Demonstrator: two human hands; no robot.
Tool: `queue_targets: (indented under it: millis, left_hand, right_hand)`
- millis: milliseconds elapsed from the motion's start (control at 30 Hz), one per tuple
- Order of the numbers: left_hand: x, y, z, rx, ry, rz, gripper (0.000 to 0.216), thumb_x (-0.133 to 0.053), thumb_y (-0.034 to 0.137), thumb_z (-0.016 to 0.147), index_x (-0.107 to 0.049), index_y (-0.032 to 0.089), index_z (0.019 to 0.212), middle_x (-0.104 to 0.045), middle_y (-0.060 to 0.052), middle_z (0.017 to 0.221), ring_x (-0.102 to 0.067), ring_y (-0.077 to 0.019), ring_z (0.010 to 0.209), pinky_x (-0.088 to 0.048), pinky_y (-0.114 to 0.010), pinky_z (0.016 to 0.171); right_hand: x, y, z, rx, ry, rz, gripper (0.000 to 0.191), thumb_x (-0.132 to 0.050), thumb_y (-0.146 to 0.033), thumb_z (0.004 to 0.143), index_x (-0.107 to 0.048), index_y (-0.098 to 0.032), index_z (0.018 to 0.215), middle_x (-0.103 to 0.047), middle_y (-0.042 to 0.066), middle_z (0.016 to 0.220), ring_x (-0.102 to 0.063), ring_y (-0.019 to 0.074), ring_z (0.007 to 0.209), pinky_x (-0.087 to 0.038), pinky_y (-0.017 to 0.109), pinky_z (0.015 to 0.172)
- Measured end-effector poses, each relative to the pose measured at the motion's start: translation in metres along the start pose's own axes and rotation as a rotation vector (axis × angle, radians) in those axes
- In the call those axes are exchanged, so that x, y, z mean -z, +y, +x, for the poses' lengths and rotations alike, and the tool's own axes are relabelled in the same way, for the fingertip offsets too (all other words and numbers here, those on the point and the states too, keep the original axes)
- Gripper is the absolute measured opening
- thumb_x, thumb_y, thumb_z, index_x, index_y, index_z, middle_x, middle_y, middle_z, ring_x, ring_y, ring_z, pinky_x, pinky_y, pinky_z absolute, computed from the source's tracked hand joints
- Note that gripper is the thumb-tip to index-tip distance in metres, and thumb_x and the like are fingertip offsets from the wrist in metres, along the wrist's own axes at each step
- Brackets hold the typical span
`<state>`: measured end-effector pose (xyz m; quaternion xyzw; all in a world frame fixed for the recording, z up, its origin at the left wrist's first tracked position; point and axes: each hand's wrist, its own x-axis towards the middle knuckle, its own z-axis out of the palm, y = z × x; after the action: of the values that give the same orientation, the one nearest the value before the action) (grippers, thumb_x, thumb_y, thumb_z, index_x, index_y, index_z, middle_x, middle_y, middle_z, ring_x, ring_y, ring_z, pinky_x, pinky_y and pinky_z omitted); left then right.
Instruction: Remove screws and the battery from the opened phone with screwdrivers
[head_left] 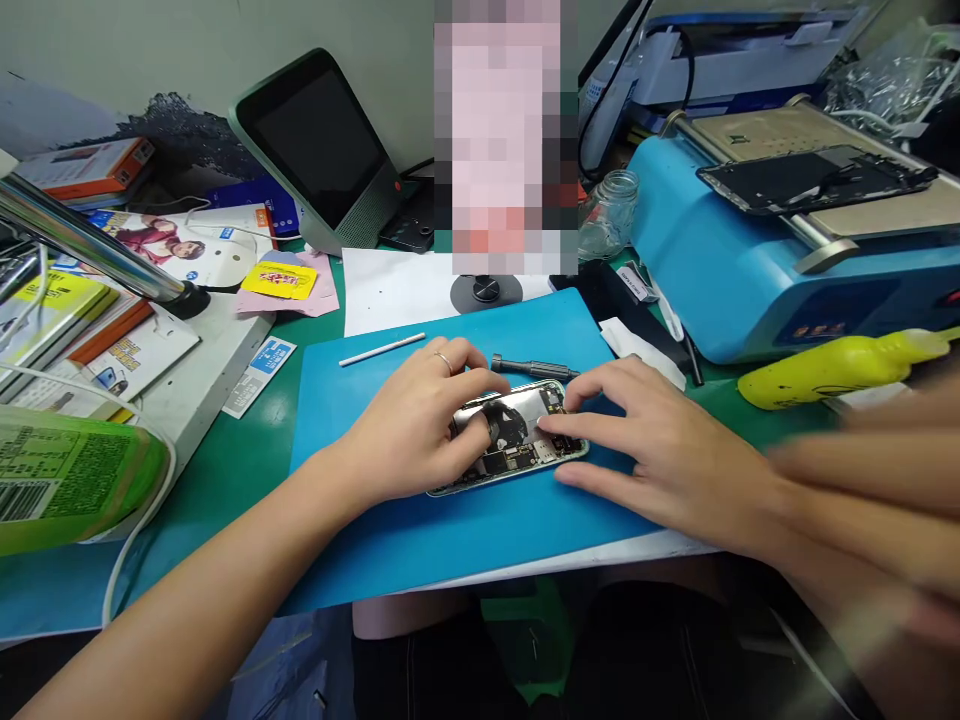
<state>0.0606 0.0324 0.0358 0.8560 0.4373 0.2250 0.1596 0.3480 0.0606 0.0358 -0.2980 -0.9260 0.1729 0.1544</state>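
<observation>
Partly behind hands (431,420), opened phone (511,425).

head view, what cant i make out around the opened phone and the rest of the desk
All in the head view:
- Left end of the phone: mostly hidden by the left hand.
- Spot under the right hand's index fingertip: hidden by that finger.
- Phone's smallest inner parts: too small to tell apart.
- Green bottle: cut off by the left edge.
- Skin-toned shape, right edge: blurred and cut off.
</observation>
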Motion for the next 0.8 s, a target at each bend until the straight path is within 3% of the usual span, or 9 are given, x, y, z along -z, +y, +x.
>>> queue_targets:
  millis: [167,433,667,800]
  left_hand:
    - [-0.004,-0.005,0.0,-0.027,-0.039,0.035,0.039,-0.05,0.019,0.101,-0.076,0.019,0.13,-0.068,-0.013,0.127,-0.06,-0.027,0.1,-0.049,-0.046,0.09]
    - [-0.004,-0.003,0.003,-0.019,-0.104,0.052,0.042,-0.046,0.021,0.105,-0.072,0.016,0.137,-0.067,-0.015,0.139,-0.06,-0.0291,0.106,-0.049,-0.05,0.095]
    - [-0.004,0.0,0.001,-0.066,-0.094,0.016,0.039,-0.045,0.021,0.106,-0.073,0.014,0.132,-0.072,-0.014,0.129,-0.061,-0.0275,0.1,-0.05,-0.048,0.092]
    - [-0.004,0.001,0.0,-0.085,-0.088,0.012,0.037,-0.048,0.022,0.105,-0.073,0.013,0.131,-0.072,-0.014,0.126,-0.06,-0.0266,0.097,-0.05,-0.047,0.09]
  right_hand:
    - [-0.011,-0.004,0.004,0.097,0.051,-0.035,0.021,-0.068,-0.039,0.103,-0.079,-0.026,0.116,-0.068,0.009,0.113,-0.063,0.0237,0.109,-0.053,0.04,0.092]
    - [-0.01,-0.009,0.006,0.013,0.036,0.097,0.009,-0.069,-0.034,0.103,-0.072,-0.026,0.105,-0.067,0.005,0.11,-0.064,0.0197,0.109,-0.053,0.033,0.09]
    - [-0.013,-0.009,0.008,0.153,0.116,0.08,0.008,-0.07,-0.027,0.101,-0.072,-0.023,0.108,-0.075,0.005,0.105,-0.068,0.0197,0.101,-0.055,0.035,0.09]
    - [0.002,-0.003,0.007,0.068,0.13,0.109,0.01,-0.069,-0.03,0.101,-0.072,-0.027,0.11,-0.077,0.005,0.109,-0.072,0.0207,0.103,-0.058,0.035,0.088]
